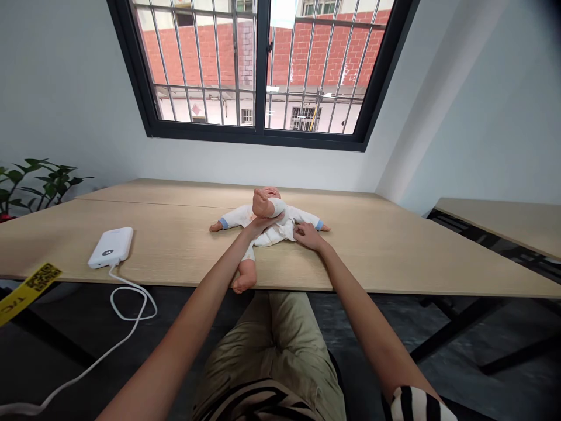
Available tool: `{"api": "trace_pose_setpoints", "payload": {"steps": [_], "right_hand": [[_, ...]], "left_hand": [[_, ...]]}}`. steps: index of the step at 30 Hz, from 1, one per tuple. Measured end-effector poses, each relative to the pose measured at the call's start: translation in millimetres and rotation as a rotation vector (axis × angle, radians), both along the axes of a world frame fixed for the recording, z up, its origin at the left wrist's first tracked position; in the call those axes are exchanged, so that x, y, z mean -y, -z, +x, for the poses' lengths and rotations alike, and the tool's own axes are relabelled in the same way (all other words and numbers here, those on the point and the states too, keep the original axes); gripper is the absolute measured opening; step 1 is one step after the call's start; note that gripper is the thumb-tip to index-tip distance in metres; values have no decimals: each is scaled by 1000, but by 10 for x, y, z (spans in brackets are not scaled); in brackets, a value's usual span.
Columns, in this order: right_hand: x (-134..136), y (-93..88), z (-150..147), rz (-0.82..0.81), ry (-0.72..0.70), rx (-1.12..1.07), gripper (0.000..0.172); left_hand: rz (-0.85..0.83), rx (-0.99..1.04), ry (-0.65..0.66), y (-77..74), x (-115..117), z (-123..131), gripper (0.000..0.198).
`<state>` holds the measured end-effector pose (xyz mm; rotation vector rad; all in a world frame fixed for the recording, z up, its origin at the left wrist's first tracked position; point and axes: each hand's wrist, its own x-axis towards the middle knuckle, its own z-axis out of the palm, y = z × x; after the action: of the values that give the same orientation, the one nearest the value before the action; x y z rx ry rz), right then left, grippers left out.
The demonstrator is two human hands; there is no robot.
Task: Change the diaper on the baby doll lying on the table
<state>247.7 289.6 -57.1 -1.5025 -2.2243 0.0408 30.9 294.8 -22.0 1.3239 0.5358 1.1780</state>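
Observation:
A baby doll point(235, 217) in a white suit with blue cuffs lies on its back on the table, arms spread and head toward the window. One of its legs point(262, 204) is raised with the bare foot up, partly hiding the face. The other leg point(246, 273) reaches over the table's front edge. My left hand point(264, 223) is closed around the underside of the raised leg. At the doll's hip, my right hand point(307, 235) has its fingers curled and pinched at the side of a white diaper point(275, 235). The fingertips are small and partly hidden.
A white power bank point(112, 245) with a white cable point(140, 304) lies on the wooden table point(385, 251) at the left, its cable hanging over the front edge. A plant point(44, 181) stands far left. A second table point(504, 225) is at the right; a barred window is ahead.

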Motion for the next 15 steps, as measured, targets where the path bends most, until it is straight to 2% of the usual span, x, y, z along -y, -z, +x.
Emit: {"api": "trace_pose_setpoints", "payload": {"steps": [6,12,15], "right_hand": [[-9,-12,-10,21,43,-163,19],[-131,83,49,-17,128,-611,12],[-188,120,78,-14,157,-754,15]], "left_hand": [[40,-31,21,-61,78,6,50],[26,-78,6,-105,118,1,47],[35,-101,-7,-121,141,-11,47]]}}
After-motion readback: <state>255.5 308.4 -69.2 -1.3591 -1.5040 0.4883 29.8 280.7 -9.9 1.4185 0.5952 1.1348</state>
